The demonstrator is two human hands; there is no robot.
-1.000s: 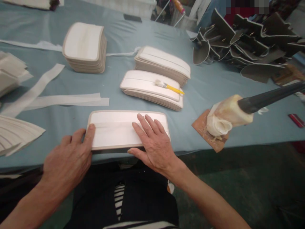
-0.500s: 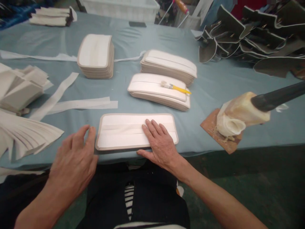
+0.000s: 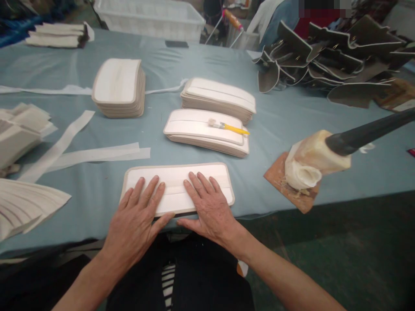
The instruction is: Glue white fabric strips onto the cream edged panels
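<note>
Plainly, one long white panel with a beige border lies flat at the near edge of the table, directly in front of the person. Two hands rest on it, palms down: the left hand on its left part, the right hand on its right part. On each, four fingers lie extended over the surface and one thumb stands out near the panel's near edge, the two thumbs pointing toward each other; both hands are spread, pinching nothing.

Just beyond the panel sit two stacks of similar long panels, the front stack and the rear stack, close together. One yellow-handled brush lies across the top of the front one. To their left stands one squarish stack; the layers in all three are too fine to count.

At the left are at least two white strips, overlapping, and two piles of cream pieces, one jumbled pile and one fanned pile. On the right, one brown board carries one crusted container. Farther back are one white bin and a heap of dark pieces, too entangled to count.
</note>
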